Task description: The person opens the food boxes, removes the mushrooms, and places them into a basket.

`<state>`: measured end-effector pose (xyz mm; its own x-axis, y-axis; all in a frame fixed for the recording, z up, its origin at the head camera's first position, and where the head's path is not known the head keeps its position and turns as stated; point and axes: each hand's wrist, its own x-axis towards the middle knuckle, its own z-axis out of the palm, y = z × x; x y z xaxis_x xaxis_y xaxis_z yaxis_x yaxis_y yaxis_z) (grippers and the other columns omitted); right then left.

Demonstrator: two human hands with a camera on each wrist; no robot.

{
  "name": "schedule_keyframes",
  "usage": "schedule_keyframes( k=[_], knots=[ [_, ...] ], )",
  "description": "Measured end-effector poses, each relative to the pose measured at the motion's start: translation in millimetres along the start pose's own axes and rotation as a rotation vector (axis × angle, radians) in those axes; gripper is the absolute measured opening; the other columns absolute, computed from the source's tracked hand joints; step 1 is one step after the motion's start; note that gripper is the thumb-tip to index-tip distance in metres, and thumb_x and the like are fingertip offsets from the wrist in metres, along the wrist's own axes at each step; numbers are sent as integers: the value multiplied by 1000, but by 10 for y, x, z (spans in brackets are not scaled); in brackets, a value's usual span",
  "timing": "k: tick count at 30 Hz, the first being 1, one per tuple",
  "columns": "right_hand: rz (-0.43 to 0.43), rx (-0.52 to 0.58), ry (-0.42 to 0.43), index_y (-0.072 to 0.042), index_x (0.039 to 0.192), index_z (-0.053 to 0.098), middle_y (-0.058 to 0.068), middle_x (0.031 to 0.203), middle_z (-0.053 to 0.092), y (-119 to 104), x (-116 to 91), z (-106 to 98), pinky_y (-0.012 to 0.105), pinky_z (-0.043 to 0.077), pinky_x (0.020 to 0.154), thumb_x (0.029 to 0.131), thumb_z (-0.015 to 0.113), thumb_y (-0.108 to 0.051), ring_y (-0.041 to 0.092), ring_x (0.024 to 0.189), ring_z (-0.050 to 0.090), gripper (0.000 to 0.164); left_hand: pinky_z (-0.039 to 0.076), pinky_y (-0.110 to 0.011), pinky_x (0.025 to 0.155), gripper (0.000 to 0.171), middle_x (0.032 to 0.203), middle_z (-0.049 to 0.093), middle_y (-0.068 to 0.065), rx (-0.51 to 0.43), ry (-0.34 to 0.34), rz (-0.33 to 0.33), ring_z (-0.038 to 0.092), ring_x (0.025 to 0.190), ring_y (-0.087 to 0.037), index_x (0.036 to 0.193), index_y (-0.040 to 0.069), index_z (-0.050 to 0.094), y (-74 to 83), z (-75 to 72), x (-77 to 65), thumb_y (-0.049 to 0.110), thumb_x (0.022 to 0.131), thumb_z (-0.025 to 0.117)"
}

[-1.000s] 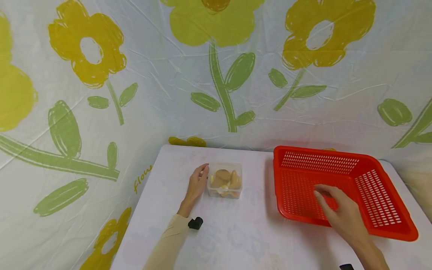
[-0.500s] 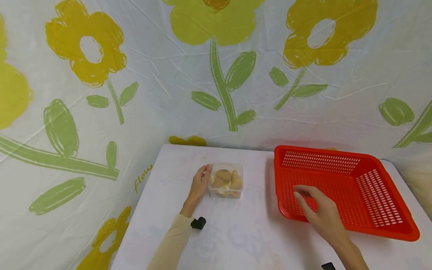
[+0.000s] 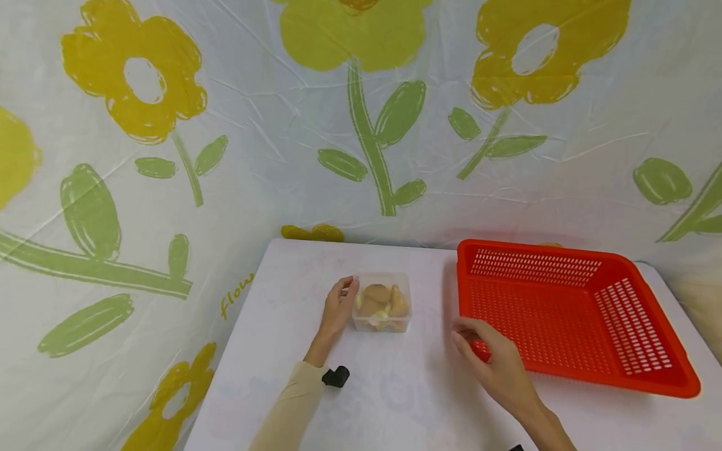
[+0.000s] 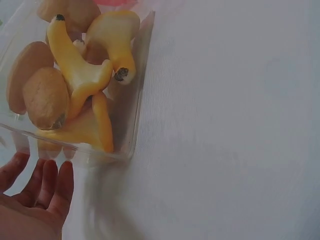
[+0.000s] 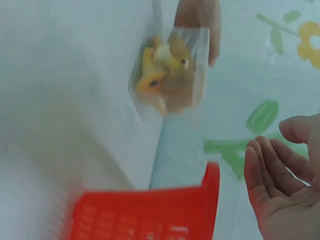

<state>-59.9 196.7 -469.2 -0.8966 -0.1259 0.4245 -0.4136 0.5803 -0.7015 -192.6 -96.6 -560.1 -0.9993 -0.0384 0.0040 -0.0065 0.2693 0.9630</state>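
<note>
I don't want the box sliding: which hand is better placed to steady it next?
Probably the left: the left hand is right beside the box, while the right hand is farther off, by the basket.

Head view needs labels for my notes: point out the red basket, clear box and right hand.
Red basket [image 3: 544,319], head view: on its perforated floor.
Clear box [image 3: 382,318], head view: on its front rim.
Right hand [image 3: 499,364], head view: on its middle.

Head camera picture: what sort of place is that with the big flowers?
Probably an indoor tabletop corner, screened off; I can't tell which room. A creased flower-printed sheet rises behind a white table bearing a red basket and a clear box.
</note>
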Motion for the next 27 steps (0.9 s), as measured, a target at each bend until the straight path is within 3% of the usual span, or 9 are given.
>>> schedule_keyframes(
  k=[11,20,27],
  knots=[
    [-30,120,-55,-16,121,68,-10,106,71,-93,-51,495,19,54,81,92,75,1,7,89,65,35,48,-35,87,43,125,65,-9,-41,38,-28,58,103,-20,130,7,67,4,102,-58,40,104,58],
    [-63,215,-18,-13,118,69,-5,103,72,-50,-89,761,22,56,79,88,76,5,12,84,67,35,48,-35,86,44,125,64,-10,-56,60,-28,58,103,-22,130,6,66,34,176,-99,41,104,58],
    [65,302,-66,-14,117,68,-4,102,74,-8,-144,914,30,60,79,97,71,-5,12,84,70,22,49,-34,86,46,127,64,-8,-57,43,-37,57,105,-20,132,8,65,41,223,-139,43,104,57]
  ],
)
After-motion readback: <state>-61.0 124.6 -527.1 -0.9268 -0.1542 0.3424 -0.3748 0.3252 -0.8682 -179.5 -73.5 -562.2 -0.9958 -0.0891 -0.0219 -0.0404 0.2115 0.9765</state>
